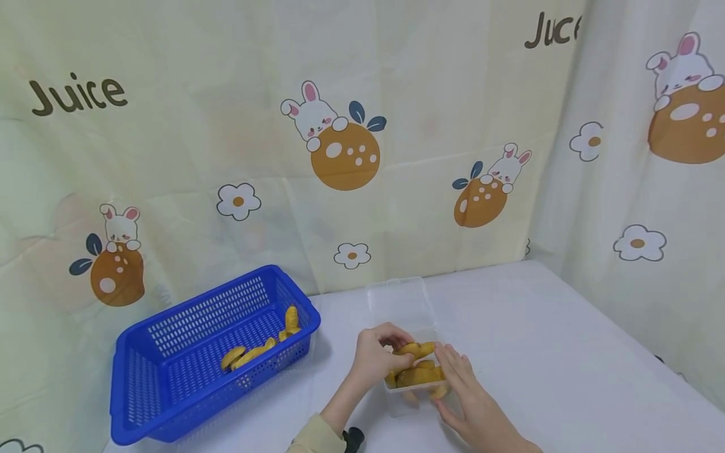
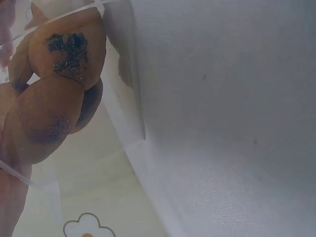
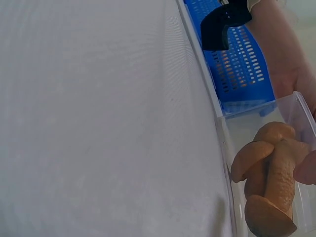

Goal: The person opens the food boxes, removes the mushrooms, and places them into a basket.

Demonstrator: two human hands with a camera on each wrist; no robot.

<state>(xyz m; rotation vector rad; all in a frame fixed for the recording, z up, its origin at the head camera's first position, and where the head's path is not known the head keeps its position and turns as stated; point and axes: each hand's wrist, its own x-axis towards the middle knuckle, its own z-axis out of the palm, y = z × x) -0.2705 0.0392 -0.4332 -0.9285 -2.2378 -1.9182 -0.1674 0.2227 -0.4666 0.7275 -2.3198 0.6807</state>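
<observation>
A clear plastic box (image 1: 399, 406) holds several yellow-brown, mushroom-shaped pieces (image 1: 419, 376), with its clear lid (image 1: 399, 302) folded back. My left hand (image 1: 376, 355) pinches one more such piece (image 1: 409, 350) above the box, between thumb and fingers. Along the box's right side lies my right hand (image 1: 467, 393), fingers straight, their tips by the end of the held piece. The left wrist view looks through the box wall at rounded pieces (image 2: 47, 116), some with dark patches. In the right wrist view, pieces (image 3: 281, 173) with caps and stems lie in the box.
A blue perforated basket (image 1: 136, 346) stands on the white table (image 1: 566, 365) to the left, with several similar pieces (image 1: 249, 355) along its near side. Behind the table hangs a cream curtain (image 1: 419, 207) printed with rabbits. A black wrist mount (image 1: 354, 438) sits on the left wrist.
</observation>
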